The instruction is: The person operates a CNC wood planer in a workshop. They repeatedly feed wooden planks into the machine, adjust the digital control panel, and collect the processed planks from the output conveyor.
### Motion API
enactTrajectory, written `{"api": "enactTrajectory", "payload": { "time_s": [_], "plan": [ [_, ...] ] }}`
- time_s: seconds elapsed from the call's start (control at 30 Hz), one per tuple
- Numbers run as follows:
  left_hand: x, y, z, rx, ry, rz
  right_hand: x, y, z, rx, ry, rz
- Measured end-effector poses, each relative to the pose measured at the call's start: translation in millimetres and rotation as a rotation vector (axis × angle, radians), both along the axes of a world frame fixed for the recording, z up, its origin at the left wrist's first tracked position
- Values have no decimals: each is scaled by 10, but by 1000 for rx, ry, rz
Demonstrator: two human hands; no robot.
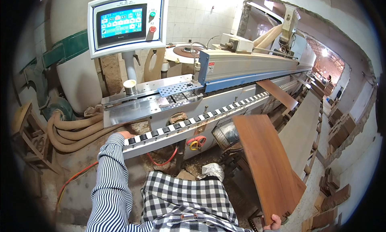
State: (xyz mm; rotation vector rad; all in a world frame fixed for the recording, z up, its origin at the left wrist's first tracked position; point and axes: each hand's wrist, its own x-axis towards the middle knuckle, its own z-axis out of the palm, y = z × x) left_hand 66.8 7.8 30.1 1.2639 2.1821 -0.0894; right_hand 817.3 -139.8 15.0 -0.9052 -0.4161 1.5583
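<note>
My right hand (pixel 273 222) grips the near lower edge of a long reddish-brown wooden board (pixel 267 159). That board is tilted, and its far end reaches up close to the roller rail. Behind the striped sleeve, my left hand (pixel 127 134) lies at the left end of the black-and-white roller rail (pixel 189 122); its fingers are mostly hidden. The rail runs along the front of an edge-banding machine (pixel 249 67). Farther down the machine, a second brown board (pixel 277 93) rests across the rail.
A control panel (pixel 128 23) with a lit screen stands upper left, above a small tin (pixel 130 86). Scissors (pixel 196 142) hang under the rail. Ribbed hoses (pixel 64 131) and a wooden stool (pixel 34 139) are at left. Board stacks (pixel 337 198) line the right wall.
</note>
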Motion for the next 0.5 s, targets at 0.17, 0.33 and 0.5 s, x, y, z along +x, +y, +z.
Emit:
{"api": "enactTrajectory", "payload": {
  "time_s": [0.17, 0.33, 0.5],
  "plan": [
    [9, 14, 10, 0, -1, -8, -787, 534, 287, 211, 72, 228],
    [-5, -33, 28, 13, -10, 3, -1597, 862, 567, 250, 23, 532],
    [48, -5, 18, 16, -23, -11, -2301, 1019, 332, 216, 31, 657]
  ]
}}
